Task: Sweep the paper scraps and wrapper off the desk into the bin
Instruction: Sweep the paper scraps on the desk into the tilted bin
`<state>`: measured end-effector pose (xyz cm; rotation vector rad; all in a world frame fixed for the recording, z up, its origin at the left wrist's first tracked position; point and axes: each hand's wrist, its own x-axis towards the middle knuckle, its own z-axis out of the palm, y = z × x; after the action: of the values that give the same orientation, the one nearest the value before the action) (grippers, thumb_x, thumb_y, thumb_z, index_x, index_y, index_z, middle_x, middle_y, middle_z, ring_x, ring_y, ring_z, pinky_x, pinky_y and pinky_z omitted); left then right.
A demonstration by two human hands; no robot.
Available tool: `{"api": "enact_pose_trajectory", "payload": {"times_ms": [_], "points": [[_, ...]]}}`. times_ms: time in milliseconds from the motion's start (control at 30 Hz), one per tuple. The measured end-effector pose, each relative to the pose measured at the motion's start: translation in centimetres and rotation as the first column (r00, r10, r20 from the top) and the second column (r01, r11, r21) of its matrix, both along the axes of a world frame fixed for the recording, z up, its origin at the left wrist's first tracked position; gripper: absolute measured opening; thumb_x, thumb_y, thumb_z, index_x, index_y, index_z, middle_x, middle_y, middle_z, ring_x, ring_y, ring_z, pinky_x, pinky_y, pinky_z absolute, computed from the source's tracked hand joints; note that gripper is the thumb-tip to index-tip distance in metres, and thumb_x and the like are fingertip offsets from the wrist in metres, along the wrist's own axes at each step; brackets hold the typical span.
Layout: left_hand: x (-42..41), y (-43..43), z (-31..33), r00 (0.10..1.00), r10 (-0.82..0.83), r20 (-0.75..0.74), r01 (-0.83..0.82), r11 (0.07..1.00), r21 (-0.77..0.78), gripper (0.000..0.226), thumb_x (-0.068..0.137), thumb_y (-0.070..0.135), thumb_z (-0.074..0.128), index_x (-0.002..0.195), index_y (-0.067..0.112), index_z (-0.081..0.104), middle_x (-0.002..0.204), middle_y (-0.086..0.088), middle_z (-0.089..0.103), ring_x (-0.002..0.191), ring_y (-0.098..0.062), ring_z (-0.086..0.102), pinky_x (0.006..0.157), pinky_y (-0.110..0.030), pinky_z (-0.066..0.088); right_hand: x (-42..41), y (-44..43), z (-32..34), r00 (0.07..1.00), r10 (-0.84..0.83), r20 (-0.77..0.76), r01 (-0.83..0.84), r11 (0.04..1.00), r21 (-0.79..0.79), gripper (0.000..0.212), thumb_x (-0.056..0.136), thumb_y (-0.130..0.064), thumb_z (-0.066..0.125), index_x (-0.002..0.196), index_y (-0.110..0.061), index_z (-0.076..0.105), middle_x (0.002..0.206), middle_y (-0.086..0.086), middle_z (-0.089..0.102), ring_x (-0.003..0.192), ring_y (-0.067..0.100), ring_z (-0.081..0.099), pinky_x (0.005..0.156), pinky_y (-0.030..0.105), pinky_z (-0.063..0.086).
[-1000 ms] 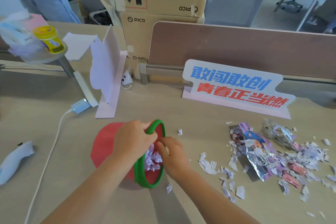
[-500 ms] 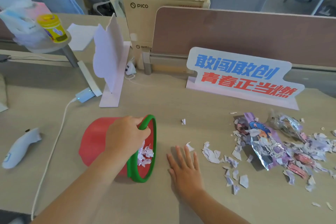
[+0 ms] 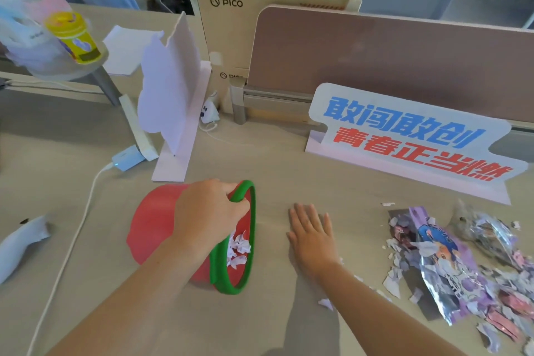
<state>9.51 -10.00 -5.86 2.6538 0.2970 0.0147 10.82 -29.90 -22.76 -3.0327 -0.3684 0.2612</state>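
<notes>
A red bin [image 3: 153, 228] with a green rim lies tipped on its side on the desk, mouth facing right, with white paper scraps [image 3: 238, 248] inside. My left hand [image 3: 208, 211] grips the top of the green rim. Flat on the desk just right of the bin's mouth lies my right hand [image 3: 310, 231], palm down, fingers spread, holding nothing. A purple foil wrapper [image 3: 442, 263] lies at the right among several torn paper scraps [image 3: 393, 283]. A few small scraps lie beside my right forearm.
A slogan sign [image 3: 404, 136] stands behind the scraps against a brown divider. A white standing card [image 3: 170, 95], a blue charger with a white cable [image 3: 127, 157] and a white device [image 3: 20, 240] sit to the left. Cardboard boxes are stacked behind.
My right hand came out of the bin's mouth and now lies flat on the desk, a bit further from the bin. My left hand keeps holding the rim.
</notes>
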Motion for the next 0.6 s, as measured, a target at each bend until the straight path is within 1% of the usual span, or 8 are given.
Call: {"api": "enact_pose_trajectory", "payload": {"times_ms": [100,200,267,333,367,433,500,600], "points": [[1.3,-0.6,-0.1,1.0,-0.007,-0.003,0.007,1.0,-0.003,0.021,0.077,0.032,0.06,0.07,0.017,0.073,0.044,-0.004,0.046,0.047,-0.018,0.042,0.045,-0.028,0.034,0.8,-0.2,0.3,0.991,0.05,-0.123,-0.051,0.999,-0.006,0.05,0.086,-0.036,0.029,0.121,-0.017,0.059,0.125,-0.002,0.063,0.112,0.019,0.06,0.092,0.04,0.049],[1.7,-1.6,-0.2,0.999,-0.048,0.002,0.048,0.999,-0.018,0.02,0.077,0.032,0.06,0.077,0.018,0.075,0.05,-0.009,0.057,0.047,-0.017,0.043,0.046,-0.029,0.037,-0.8,-1.7,-0.4,0.995,0.049,-0.086,-0.048,0.999,0.006,0.049,0.093,-0.031,0.021,0.125,-0.014,0.055,0.129,0.001,0.059,0.114,0.022,0.059,0.099,0.042,0.029],[1.3,-2.4,-0.1,0.996,-0.084,-0.002,0.084,0.996,-0.023,0.02,0.077,0.03,0.061,0.074,0.014,0.073,0.047,-0.008,0.053,0.044,-0.015,0.04,0.044,-0.029,0.034,-2.8,-3.3,0.2,0.993,0.079,-0.083,-0.082,0.996,-0.038,0.049,0.097,-0.033,0.022,0.14,-0.01,0.032,0.148,0.001,0.037,0.133,0.026,0.039,0.109,0.045,0.015],[0.7,-3.3,0.0,0.993,-0.114,-0.003,0.114,0.993,-0.036,0.02,0.076,0.027,0.062,0.068,0.01,0.067,0.04,-0.002,0.041,0.042,-0.014,0.035,0.041,-0.026,0.027,-4.7,-5.4,0.5,0.987,0.08,-0.14,-0.1,0.986,-0.136,0.079,0.089,-0.036,0.05,0.146,-0.014,0.0,0.156,-0.004,0.0,0.144,0.028,0.003,0.114,0.048,-0.003],[0.4,-3.7,0.0,0.991,-0.133,-0.004,0.133,0.991,-0.036,0.02,0.076,0.027,0.062,0.068,0.01,0.067,0.04,0.0,0.039,0.041,-0.014,0.034,0.04,-0.026,0.025,-5.6,-6.0,0.9,0.987,0.048,-0.154,-0.072,0.986,-0.153,0.09,0.082,-0.041,0.059,0.146,-0.015,0.001,0.156,-0.005,0.001,0.144,0.029,0.003,0.113,0.049,-0.003],[-0.1,-4.5,0.0,0.984,-0.175,-0.01,0.175,0.984,-0.021,0.019,0.077,0.029,0.062,0.072,0.014,0.072,0.041,0.001,0.041,0.042,-0.013,0.036,0.04,-0.024,0.026,-7.3,-6.9,2.0,0.993,-0.049,-0.111,0.036,0.993,-0.114,0.089,0.067,-0.056,0.068,0.138,-0.016,0.033,0.146,-0.003,0.04,0.133,0.028,0.038,0.113,0.045,0.014],[-0.4,-5.2,0.0,0.978,-0.21,-0.008,0.21,0.978,-0.008,0.02,0.078,0.03,0.062,0.076,0.015,0.075,0.044,0.0,0.045,0.043,-0.013,0.038,0.041,-0.024,0.028,-8.9,-8.1,2.7,0.986,-0.168,-0.016,0.169,0.984,0.054,0.054,0.084,-0.054,0.047,0.127,-0.021,0.044,0.129,0.001,0.059,0.123,0.023,0.05,0.108,0.038,0.017],[-1.0,-6.0,0.2,0.968,-0.25,-0.01,0.25,0.968,0.018,0.021,0.079,0.031,0.061,0.08,0.017,0.076,0.049,-0.003,0.055,0.047,-0.018,0.05,0.043,-0.025,0.032,-12.2,-10.4,3.0,0.918,-0.396,0.029,0.364,0.868,0.337,0.062,0.09,-0.058,0.016,0.139,-0.023,0.031,0.147,0.001,0.034,0.138,0.014,0.018,0.111,0.03,0.003]]}}
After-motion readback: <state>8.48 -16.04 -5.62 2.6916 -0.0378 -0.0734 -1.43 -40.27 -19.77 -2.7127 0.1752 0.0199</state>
